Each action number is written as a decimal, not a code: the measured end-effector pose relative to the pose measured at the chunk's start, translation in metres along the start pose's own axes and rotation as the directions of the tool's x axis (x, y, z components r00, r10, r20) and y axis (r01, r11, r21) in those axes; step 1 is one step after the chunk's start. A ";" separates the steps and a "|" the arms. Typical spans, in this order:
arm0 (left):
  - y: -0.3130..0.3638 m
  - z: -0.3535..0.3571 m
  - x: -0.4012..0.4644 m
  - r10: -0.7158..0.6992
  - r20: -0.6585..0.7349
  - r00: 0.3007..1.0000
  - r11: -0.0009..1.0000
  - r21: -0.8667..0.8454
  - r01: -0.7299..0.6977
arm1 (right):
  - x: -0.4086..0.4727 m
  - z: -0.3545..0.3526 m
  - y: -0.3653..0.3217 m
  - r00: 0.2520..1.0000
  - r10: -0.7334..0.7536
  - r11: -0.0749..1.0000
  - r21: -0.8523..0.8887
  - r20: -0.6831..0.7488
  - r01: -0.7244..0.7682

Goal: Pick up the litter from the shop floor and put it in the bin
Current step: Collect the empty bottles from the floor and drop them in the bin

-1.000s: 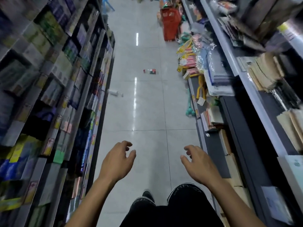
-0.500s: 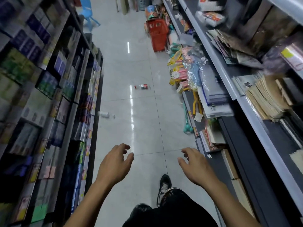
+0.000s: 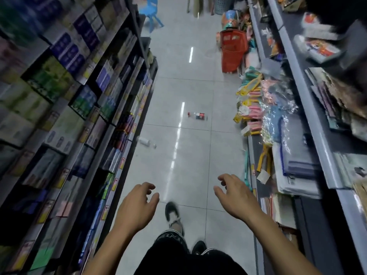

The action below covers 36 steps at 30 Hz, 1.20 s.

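Two pieces of litter lie on the grey tiled aisle floor ahead of me. A clear plastic bottle (image 3: 146,141) lies on its side close to the left shelf's foot. Farther on, a bottle with a red cap and a dark red label (image 3: 198,115) lies near the aisle's middle. My left hand (image 3: 137,205) and my right hand (image 3: 234,197) hang in front of me, fingers loosely curled, holding nothing, well short of both bottles. A grey ribbed bin (image 3: 220,5) stands at the aisle's far end.
Tall shelves of boxed goods (image 3: 65,108) line the left; shelves with stationery and packets (image 3: 294,124) line the right. A stack of red shopping baskets (image 3: 232,50) stands on the right farther up. A blue plastic chair (image 3: 152,12) sits at the far left.
I have walked forward along the aisle: both bottles and the red baskets are nearer, and one foot has stepped ahead. Both hands stay loosely curled, holding nothing.
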<state>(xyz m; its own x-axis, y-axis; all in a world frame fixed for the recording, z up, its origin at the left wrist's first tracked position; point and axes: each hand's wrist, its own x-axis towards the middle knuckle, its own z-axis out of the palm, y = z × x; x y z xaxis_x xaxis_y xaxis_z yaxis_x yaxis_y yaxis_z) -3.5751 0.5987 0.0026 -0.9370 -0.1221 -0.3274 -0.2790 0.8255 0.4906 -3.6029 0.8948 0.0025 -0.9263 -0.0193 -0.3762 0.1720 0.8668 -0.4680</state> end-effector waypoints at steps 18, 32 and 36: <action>0.050 -0.081 0.286 0.069 0.079 0.994 0.998 -0.006 -0.069 | 0.230 -0.061 -0.076 0.995 0.096 0.995 -0.001 -0.040 -0.096; 0.194 -0.067 0.478 0.139 0.126 0.982 0.987 0.069 -0.148 | 0.396 -0.143 -0.013 0.980 0.196 0.975 0.111 -0.032 -0.191; 0.230 -0.063 0.517 0.092 0.124 0.988 0.991 0.081 -0.102 | 0.456 -0.177 -0.001 0.989 0.148 0.984 0.102 0.008 -0.148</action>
<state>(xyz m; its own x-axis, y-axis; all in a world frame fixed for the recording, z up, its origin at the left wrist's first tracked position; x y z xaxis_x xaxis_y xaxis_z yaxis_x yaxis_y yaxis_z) -4.1367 0.6902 -0.0029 -0.9253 0.0231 -0.3785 -0.1639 0.8757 0.4542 -4.0844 0.9733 -0.0273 -0.8880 0.1054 -0.4476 0.3406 0.8047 -0.4863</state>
